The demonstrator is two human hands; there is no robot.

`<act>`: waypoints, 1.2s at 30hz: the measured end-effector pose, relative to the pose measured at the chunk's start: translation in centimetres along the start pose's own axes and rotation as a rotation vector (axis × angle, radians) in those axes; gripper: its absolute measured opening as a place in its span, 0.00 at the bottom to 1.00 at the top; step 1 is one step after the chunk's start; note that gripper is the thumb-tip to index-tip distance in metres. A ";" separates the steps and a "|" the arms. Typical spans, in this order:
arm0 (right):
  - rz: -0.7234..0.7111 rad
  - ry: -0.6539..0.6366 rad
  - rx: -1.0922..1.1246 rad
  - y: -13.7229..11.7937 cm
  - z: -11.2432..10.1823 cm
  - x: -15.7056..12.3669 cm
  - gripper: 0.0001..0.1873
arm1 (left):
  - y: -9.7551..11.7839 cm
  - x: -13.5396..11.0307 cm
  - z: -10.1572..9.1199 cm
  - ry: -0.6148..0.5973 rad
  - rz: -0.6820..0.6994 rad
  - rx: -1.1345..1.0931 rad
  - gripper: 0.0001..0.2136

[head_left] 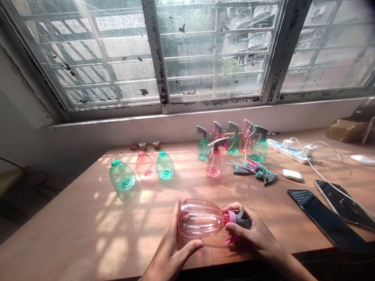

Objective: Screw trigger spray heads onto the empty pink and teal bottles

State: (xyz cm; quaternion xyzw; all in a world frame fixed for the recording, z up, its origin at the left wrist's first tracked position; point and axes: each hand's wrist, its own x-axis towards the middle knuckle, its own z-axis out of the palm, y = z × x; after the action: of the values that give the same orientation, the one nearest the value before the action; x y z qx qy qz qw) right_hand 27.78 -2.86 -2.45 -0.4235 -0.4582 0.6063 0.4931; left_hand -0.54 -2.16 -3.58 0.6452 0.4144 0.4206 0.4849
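A clear pink spray bottle (200, 218) lies on its side in the air above the table's front edge, its neck to the right. My left hand (177, 248) cups the bottle's base, thumb along the near side. At the neck, my right hand (253, 230) grips the dark grey spray head (243, 221) with its pink collar; some of its fingers are hidden behind. Beyond the hands, loose spray heads (258, 169) in grey, pink and green lie in a pile. Two green bottles (123, 177) and a pink bottle (145, 166) without heads stand at the left.
Several spray bottles (213, 160) with heads fitted stand towards the window. On the right are a power strip (288, 151) with cables, a white case (292, 175) and two phones (328, 218). Small square objects (156, 145) sit by the wall; a brown box (348, 128) is far right.
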 end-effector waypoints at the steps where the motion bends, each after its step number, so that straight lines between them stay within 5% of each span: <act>1: 0.003 -0.001 0.006 0.0 0.0 0.0 0.27 | -0.2 0.0 -0.1 -0.006 -0.006 0.004 0.46; 5: 0.008 -0.001 0.054 -0.1 0.1 0.0 0.28 | -0.1 0.2 -0.2 -0.035 -0.015 0.016 0.45; 13: 0.008 0.055 0.068 0.0 0.6 -0.3 0.28 | 3.4 0.3 0.2 -0.039 -0.026 -0.006 0.41; 21: -0.017 0.056 0.083 -0.3 0.5 -0.1 0.28 | 1.4 0.0 0.6 0.043 0.023 0.051 0.40; 26: -0.025 0.054 0.016 -0.2 0.6 -0.3 0.28 | 2.0 -0.3 0.5 0.033 -0.038 0.007 0.46; 36: -0.003 0.064 0.089 -0.3 0.7 -0.2 0.29 | 2.3 0.2 0.5 0.040 -0.013 0.030 0.43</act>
State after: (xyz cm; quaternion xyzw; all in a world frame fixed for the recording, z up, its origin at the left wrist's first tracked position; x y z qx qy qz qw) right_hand 27.24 -3.11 -1.96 -0.4196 -0.4155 0.6115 0.5266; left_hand 0.33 -2.59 -1.38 0.6412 0.4342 0.4241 0.4694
